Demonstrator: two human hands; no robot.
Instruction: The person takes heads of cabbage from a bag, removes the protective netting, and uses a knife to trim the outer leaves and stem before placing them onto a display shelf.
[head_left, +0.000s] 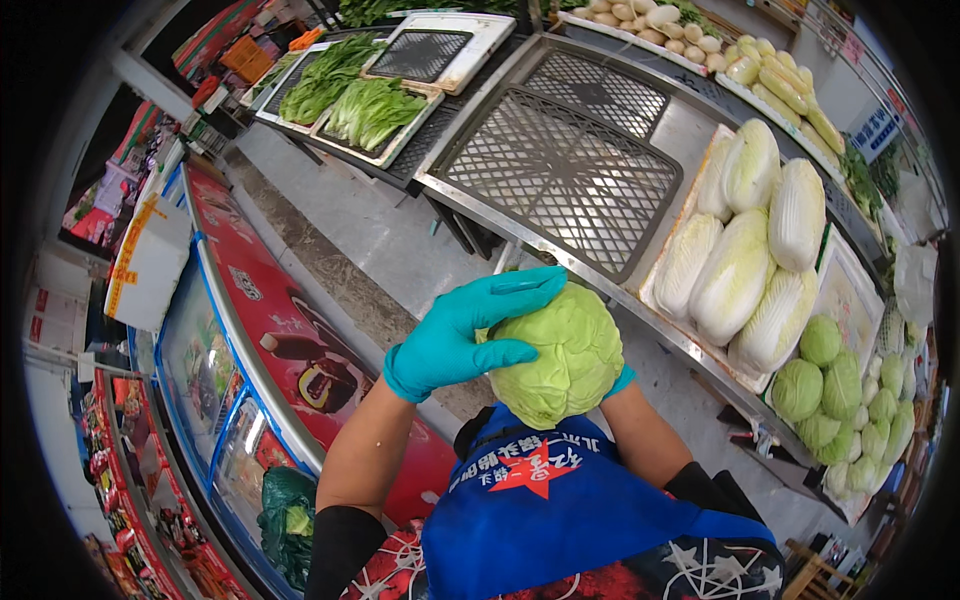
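Observation:
A round green cabbage (561, 358) is held up in front of my blue apron (525, 517). My left hand (472, 326), in a teal rubber glove, lies against its left and upper side with the thumb and fingers spread over the leaves. My right hand (619, 381), gloved the same, supports it from the right; most of that hand is hidden behind the cabbage. Ahead of the cabbage stands a metal-edged display stand with a black mesh tray (559, 176). Several napa cabbages (735, 262) lie in a white foam box to the right.
More round cabbages (825, 390) are piled beyond the napa cabbages. Leafy lettuce (371, 112) fills trays at the upper left. A red chest freezer (277, 315) with glass lids runs along my left, carrying a dark green plastic bag (289, 517). Snack shelves (124, 480) stand past it.

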